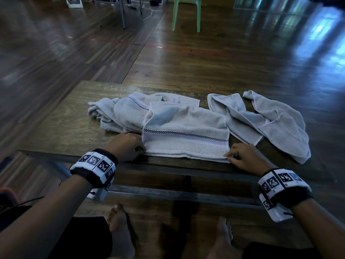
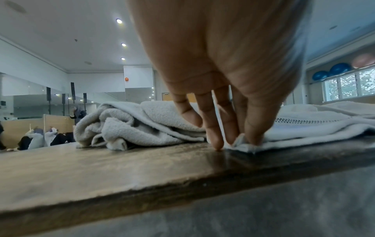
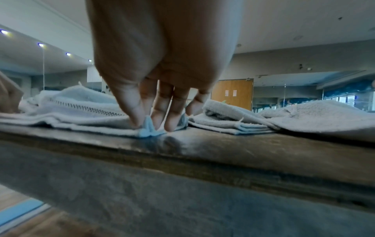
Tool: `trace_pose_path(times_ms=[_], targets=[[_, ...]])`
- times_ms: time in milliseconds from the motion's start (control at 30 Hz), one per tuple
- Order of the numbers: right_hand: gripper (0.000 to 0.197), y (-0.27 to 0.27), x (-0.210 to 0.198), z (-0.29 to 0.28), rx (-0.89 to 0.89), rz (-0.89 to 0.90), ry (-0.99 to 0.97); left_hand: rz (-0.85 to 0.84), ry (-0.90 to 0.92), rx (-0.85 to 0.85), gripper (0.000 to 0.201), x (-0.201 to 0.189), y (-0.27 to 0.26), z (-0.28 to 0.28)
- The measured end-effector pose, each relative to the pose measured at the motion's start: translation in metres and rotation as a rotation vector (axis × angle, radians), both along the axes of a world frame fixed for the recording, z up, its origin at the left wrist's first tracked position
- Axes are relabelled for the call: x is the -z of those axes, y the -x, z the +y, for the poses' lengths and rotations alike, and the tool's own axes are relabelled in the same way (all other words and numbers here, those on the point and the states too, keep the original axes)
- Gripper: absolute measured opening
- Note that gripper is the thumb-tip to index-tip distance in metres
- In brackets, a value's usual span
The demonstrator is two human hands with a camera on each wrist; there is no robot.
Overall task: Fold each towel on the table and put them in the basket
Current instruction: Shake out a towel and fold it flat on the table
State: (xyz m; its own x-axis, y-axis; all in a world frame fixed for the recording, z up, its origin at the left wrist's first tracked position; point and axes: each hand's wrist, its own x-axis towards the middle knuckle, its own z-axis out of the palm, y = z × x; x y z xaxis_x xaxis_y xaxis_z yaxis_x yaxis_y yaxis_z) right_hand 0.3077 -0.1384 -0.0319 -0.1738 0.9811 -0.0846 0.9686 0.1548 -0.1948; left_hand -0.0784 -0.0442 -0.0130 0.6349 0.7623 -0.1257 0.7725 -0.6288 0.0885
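Note:
A pale towel with a checkered stripe lies folded over near the wooden table's front edge. My left hand pinches its near left corner between thumb and fingers. My right hand pinches the near right corner the same way. A second striped towel lies crumpled behind it at the left. A plain towel is spread loosely at the right. No basket shows in any view.
The table is low, with a dark metal frame under it and my bare feet beneath. A green plastic chair stands far back on the wooden floor. An orange-edged object sits at the left border.

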Motion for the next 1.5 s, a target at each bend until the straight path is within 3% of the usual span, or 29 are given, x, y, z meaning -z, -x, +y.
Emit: trace_pose_path(times_ms=[100, 233, 367, 533, 733, 900, 1067, 1200, 1267, 1400, 1500], targets=[[0.019, -0.003, -0.001, -0.004, 0.005, -0.019, 0.007, 0.067, 0.028, 0.039, 0.030, -0.006, 0.001, -0.005], [0.015, -0.005, 0.001, -0.013, 0.029, -0.073, -0.179, 0.180, 0.076, 0.042, 0.051, -0.007, -0.001, -0.010], [0.019, -0.003, 0.008, -0.019, -0.027, -0.116, -0.181, 0.160, -0.007, 0.068, 0.039, 0.005, 0.004, -0.010], [0.045, -0.001, 0.014, -0.028, -0.088, -0.130, -0.117, -0.030, -0.049, 0.084, 0.016, 0.014, 0.011, -0.018], [0.034, 0.008, 0.016, -0.043, -0.150, -0.127, -0.225, -0.232, -0.005, -0.007, 0.012, 0.018, 0.017, -0.032], [0.020, 0.000, 0.000, -0.059, -0.029, 0.037, -0.268, -0.465, 0.057, -0.089, 0.014, 0.010, 0.022, -0.046], [0.025, -0.012, -0.035, -0.066, 0.084, 0.232, -0.459, -0.723, -0.036, -0.141, 0.014, -0.020, 0.022, -0.054], [0.027, -0.013, -0.085, -0.073, 0.078, 0.349, -0.577, -0.884, -0.099, -0.119, 0.008, -0.067, 0.013, -0.063], [0.028, -0.013, -0.114, -0.080, 0.085, 0.397, -0.643, -0.936, -0.125, -0.106, 0.003, -0.094, 0.007, -0.067], [0.025, -0.018, -0.164, -0.090, 0.136, 0.481, -0.679, -0.994, -0.210, -0.084, 0.018, -0.144, 0.003, -0.073], [0.034, -0.021, -0.197, -0.100, 0.110, 0.530, -0.697, -1.015, -0.263, -0.052, 0.008, -0.178, 0.005, -0.080]])
